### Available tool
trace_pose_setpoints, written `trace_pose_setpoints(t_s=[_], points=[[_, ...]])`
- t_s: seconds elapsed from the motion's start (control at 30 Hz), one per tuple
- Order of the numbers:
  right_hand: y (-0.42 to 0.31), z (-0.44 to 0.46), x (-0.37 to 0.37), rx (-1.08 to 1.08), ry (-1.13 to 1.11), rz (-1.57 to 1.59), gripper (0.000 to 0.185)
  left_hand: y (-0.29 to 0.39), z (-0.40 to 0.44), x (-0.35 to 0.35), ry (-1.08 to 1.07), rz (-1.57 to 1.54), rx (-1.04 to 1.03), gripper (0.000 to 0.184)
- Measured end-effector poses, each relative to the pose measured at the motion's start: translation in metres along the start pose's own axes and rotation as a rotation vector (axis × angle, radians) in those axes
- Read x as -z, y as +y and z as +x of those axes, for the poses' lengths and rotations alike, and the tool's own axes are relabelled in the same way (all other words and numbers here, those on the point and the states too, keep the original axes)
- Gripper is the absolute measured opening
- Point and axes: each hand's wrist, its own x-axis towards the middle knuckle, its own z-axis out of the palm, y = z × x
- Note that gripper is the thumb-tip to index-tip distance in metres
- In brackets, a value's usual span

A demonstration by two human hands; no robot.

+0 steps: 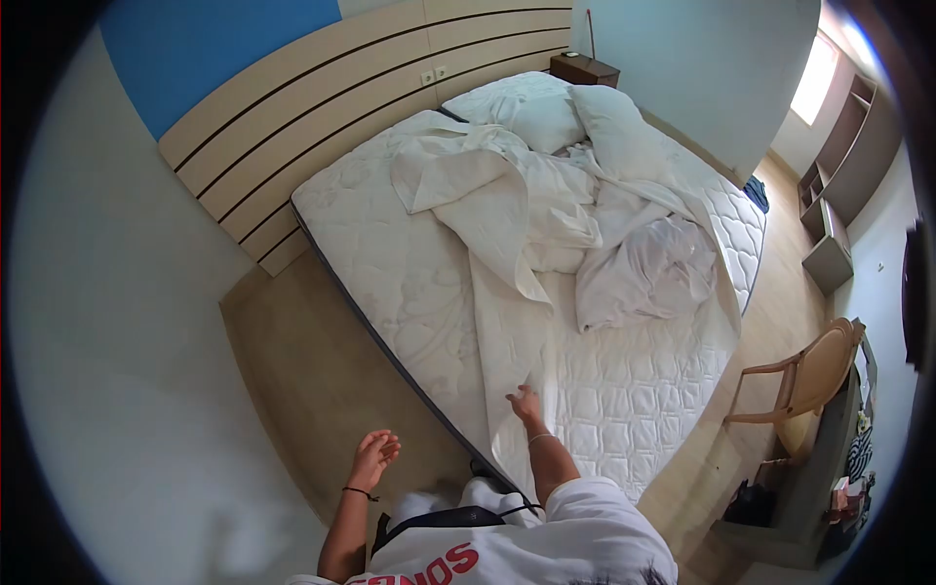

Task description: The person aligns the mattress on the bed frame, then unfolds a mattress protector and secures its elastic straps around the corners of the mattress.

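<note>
At the far left, a blue wall panel (pixel 224 54) is mounted beside a slatted wooden headboard (pixel 312 122). The left hand (pixel 377 450) is positioned over the floor (pixel 302 361), clear of the bed; its fingers are loosely bent and nothing is held in it. To its right, the mattress (pixel 390 292) is left exposed along its dark-edged near side.

Next, a white sheet (pixel 505 327) is laid lengthwise on the bed, its long axis being directed from the near edge toward the pillows. The right hand (pixel 525 401) is placed at the lower part of this sheet and is the nearer of the two; most of the sheet's length is located beyond the fingertips. Whether the cloth is pinched or merely touched cannot be determined.

Farther right, a quilted white layer (pixel 634 390) is exposed, with a bunched white cover (pixel 648 273) and a pillow (pixel 614 132) lying above it. A plastic armchair (pixel 804 375) is stood beside the bed.

Red capitals, partly cut off, are printed on the white T-shirt (pixel 575 536); "SONOS" is apparently formed, though this cannot be confirmed. No other lettering is legible.
</note>
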Motion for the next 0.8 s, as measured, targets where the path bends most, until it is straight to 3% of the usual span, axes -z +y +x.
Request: trace_pose_setpoints(t_s=[0.1, 0.17, 0.3, 0.43, 0.63, 0.8], points=[[-0.034, 0.024, -0.009, 0.023, -0.008, -0.097, 0.059, 0.025, 0.033, 0.029, 0.018, -0.052, 0.030, 0.014], [-0.065, 0.043, -0.014, -0.100, 0.029, -0.150, 0.061, 0.048, 0.063, 0.049, 0.023, -0.047, 0.044, 0.014], [-0.120, 0.075, -0.029, -0.112, 0.309, -0.175, 0.057, 0.097, 0.131, 0.089, -0.048, -0.066, 0.021, 0.014], [-0.160, 0.099, -0.040, -0.209, 0.341, -0.209, 0.056, 0.170, 0.180, 0.112, -0.095, -0.034, 0.022, 0.013], [-0.205, 0.131, -0.049, -0.007, 0.659, -0.128, 0.058, 0.258, 0.250, 0.135, -0.133, 0.059, 0.027, 0.012], [-0.241, 0.177, -0.034, -0.028, 0.744, -0.117, 0.060, 0.299, 0.314, 0.145, -0.156, 0.117, 0.034, 0.012]])
